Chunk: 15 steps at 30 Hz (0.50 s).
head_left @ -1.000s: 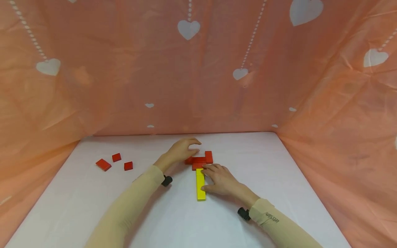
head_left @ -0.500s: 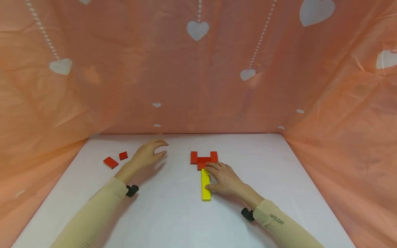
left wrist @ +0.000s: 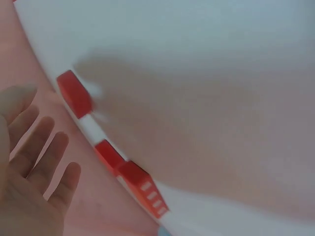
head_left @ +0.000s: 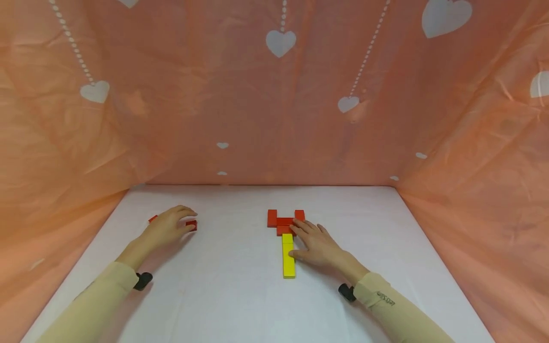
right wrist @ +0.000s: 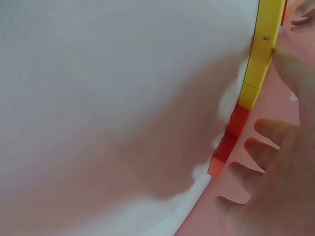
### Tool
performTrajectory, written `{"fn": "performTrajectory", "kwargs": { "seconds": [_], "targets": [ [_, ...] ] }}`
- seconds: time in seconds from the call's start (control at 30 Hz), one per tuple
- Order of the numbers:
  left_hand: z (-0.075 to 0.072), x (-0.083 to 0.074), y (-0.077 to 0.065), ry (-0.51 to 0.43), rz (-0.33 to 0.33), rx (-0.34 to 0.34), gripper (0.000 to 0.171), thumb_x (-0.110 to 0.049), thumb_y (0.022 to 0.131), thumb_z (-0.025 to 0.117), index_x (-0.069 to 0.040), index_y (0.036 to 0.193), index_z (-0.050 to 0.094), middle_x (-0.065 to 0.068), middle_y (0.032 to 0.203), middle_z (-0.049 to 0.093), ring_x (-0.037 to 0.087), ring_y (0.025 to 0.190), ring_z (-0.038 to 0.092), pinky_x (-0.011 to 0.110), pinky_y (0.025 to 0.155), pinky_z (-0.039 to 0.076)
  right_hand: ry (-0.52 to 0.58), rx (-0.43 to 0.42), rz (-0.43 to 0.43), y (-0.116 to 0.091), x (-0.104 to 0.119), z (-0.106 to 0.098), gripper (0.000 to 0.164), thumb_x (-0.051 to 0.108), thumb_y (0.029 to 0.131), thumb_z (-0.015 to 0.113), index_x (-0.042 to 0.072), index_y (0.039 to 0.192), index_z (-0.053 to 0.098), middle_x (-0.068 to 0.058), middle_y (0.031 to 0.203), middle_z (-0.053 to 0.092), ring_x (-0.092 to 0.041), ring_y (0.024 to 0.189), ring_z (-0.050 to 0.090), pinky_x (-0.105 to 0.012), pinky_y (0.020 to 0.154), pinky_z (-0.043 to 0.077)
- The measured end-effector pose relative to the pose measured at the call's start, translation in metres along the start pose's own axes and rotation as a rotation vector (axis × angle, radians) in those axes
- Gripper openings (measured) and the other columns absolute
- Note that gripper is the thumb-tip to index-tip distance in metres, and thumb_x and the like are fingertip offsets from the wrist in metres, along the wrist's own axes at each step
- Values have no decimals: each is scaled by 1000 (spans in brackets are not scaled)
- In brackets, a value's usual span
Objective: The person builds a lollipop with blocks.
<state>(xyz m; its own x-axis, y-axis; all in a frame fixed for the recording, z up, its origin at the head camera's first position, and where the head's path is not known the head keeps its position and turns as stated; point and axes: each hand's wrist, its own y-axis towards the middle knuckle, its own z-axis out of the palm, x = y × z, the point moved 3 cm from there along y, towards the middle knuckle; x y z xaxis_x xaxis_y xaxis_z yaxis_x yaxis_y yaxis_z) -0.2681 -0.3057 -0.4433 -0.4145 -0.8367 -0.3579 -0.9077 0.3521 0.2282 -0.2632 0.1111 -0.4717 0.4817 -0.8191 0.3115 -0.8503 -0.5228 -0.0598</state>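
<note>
— Nearest the right hand (head_left: 319, 245)?
— Under and just left of the thumb, a long yellow block (head_left: 289, 264); touching its far end, a short yellow block (head_left: 287, 238). Then, around the fingertips, a near red block (head_left: 284, 230) and a far red block (head_left: 284, 221), both crosswise. Left of the fingertips, a left red block (head_left: 272, 218); just past them, a right red block (head_left: 299, 214).
— And the hold there?
— Fingers spread, slightly bent, nothing gripped. Pressing or not, cannot tell.
— By the left hand (head_left: 169, 226)?
— A loose red block (head_left: 192, 225), just beside the thumb. Thumb and fingers well apart, nothing pinched. Contact: cannot tell.
— Anything blocked?
— From the head, mostly hidden by that hand: a small red block (left wrist: 109, 155) and a pale-marked red block (left wrist: 137, 176), just beside each other.
— Farther off?
— Around both hands, a white tabletop (head_left: 231, 286); beyond, an orange sheet (head_left: 257, 119) with white hearts.
</note>
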Motion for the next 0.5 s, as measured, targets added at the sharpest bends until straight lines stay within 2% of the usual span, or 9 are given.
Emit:
{"fn": "performTrajectory", "kwargs": {
  "seconds": [0.2, 0.5],
  "targets": [
    [3, 9, -9, -3, 3, 67, 35, -13, 91, 79, 1, 123, 71, 17, 126, 67, 42, 117, 64, 59, 97, 53, -1, 20, -2, -2, -1, 0, 76, 49, 96, 69, 13, 158, 45, -7, 169, 33, -35, 155, 28, -66, 123, 19],
    [12, 13, -10, -31, 10, 57, 27, -6, 91, 76, 2, 117, 72, 19, 121, 68, 42, 113, 65, 59, 96, 54, 8, 47, 3, 0, -1, 0, 75, 49, 96, 69, 14, 158, 46, -8, 167, 35, -36, 155, 28, -66, 123, 19]
  ]
}}
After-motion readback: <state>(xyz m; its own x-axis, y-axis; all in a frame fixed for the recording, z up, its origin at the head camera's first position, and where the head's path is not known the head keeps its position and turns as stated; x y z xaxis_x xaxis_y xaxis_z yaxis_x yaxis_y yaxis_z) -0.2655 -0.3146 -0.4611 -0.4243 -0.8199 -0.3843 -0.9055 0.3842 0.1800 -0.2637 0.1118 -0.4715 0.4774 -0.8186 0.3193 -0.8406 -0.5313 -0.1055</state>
